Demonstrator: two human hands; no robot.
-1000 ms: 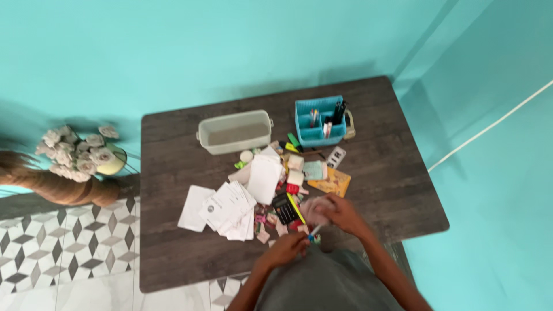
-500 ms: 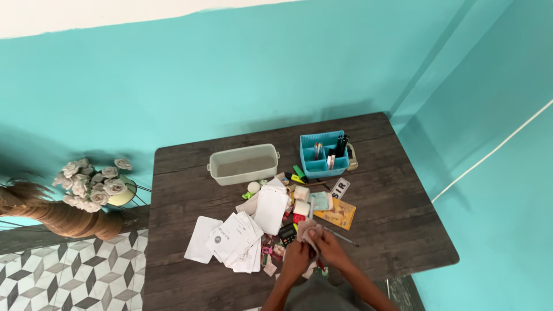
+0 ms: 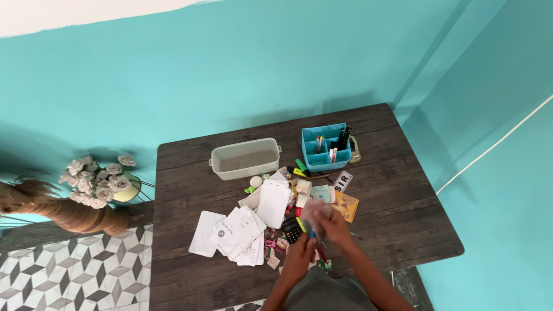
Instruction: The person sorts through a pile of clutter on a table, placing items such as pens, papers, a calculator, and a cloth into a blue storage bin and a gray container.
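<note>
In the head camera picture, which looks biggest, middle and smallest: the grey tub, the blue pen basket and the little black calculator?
1. Grey tub, the biggest.
2. Blue pen basket, clearly smaller than the tub.
3. Black calculator, the smallest by far, lying beside the left hand and partly hidden, so it may be slightly bigger than it looks.

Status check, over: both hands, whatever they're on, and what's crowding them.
Left hand and right hand together over the pile, gripping a blurred pale item; grip unclear. Small black calculator, white paper slips, orange card crowd close on the dark wooden table.

Motion blur smears the right hand [image 3: 324, 217]; small clutter [image 3: 294, 230] beneath the left hand [image 3: 300, 260] stays indistinct.
</note>
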